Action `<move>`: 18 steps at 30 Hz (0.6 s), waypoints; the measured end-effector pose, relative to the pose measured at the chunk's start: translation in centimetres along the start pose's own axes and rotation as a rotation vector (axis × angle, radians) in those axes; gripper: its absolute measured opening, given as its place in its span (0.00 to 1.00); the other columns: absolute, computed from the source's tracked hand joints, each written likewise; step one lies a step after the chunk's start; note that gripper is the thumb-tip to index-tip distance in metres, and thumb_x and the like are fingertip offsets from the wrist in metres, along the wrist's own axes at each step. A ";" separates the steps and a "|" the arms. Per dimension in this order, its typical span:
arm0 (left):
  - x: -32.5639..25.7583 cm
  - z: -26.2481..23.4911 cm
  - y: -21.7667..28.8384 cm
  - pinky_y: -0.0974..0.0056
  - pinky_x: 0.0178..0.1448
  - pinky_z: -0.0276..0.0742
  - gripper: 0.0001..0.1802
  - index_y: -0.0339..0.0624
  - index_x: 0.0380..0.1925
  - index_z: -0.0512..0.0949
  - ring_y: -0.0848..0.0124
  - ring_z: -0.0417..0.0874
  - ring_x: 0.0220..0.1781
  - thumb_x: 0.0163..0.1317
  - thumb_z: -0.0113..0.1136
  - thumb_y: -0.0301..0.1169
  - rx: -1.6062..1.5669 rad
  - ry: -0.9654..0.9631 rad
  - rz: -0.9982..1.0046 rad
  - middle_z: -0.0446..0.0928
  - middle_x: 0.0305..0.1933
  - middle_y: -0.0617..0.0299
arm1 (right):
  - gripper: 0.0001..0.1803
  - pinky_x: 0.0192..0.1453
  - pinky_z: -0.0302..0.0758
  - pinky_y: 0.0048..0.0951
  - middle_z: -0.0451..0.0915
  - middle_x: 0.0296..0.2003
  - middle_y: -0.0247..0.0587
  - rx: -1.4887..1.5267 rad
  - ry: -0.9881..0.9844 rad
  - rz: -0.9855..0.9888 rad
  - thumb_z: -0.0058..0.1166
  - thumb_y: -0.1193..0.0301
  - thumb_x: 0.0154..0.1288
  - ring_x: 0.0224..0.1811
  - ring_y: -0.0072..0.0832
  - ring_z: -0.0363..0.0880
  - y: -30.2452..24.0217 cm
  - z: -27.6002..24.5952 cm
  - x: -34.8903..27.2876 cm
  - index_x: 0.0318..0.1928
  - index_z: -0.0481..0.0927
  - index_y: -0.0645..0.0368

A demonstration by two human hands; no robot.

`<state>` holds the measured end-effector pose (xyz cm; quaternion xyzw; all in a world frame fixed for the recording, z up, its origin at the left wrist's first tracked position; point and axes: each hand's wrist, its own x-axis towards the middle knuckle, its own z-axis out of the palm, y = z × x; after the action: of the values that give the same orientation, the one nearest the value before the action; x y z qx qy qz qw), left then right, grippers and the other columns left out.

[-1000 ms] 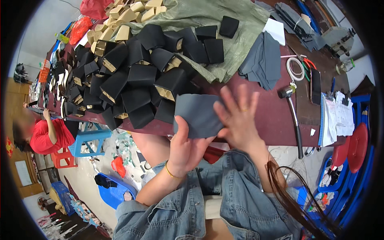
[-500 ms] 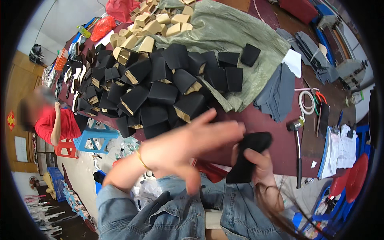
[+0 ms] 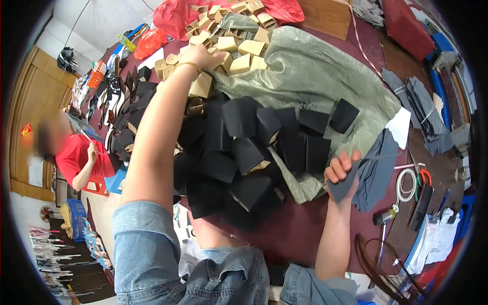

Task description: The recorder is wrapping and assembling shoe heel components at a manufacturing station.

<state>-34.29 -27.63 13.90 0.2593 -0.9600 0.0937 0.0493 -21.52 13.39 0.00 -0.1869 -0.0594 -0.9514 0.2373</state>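
Grey, thin, flat-looking: a fabric piece in the right hand, fingers curled over it, at the left edge of a stack of grey sheets; whether it touches the stack cannot be told. Left arm stretched far forward; left hand down among beige hollow blocks, fingers partly bent, grip on any block unclear. Between the hands, a heap of black-covered blocks, some lying on a green woven sheet. Maroon tabletop beneath. Hammer near the stack, right side. Far left, a person in red.
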 end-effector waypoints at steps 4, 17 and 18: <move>-1.2 -0.6 0.9 0.55 0.57 0.70 0.24 0.43 0.44 0.76 0.56 0.75 0.53 0.48 0.64 0.43 0.374 0.724 0.632 0.78 0.44 0.51 | 0.08 0.38 0.69 0.29 0.73 0.29 0.34 -0.339 -0.003 0.001 0.51 0.67 0.68 0.32 0.24 0.66 0.8 0.1 0.6 0.46 0.72 0.51; -34.6 -7.5 7.5 0.44 0.64 0.66 0.40 0.44 0.65 0.59 0.45 0.68 0.64 0.65 0.37 0.63 -2.648 -1.205 -0.162 0.67 0.63 0.50 | 0.10 0.29 0.76 0.28 0.69 0.43 0.48 0.281 0.077 0.006 0.42 0.69 0.71 0.34 0.30 0.75 1.5 7.6 -5.8 0.44 0.69 0.64; -36.7 -5.8 8.2 0.43 0.64 0.66 0.41 0.46 0.64 0.59 0.45 0.69 0.63 0.64 0.35 0.66 -2.677 -1.322 -0.237 0.67 0.63 0.49 | 0.11 0.20 0.72 0.22 0.71 0.41 0.49 0.037 0.176 0.037 0.41 0.69 0.71 0.27 0.26 0.75 1.5 9.4 -7.5 0.48 0.67 0.62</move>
<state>-6.55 -1.58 13.01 0.0922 -0.1551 -0.9669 -0.1804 -11.55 17.16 5.86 -0.0992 -0.0522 -0.9584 0.2624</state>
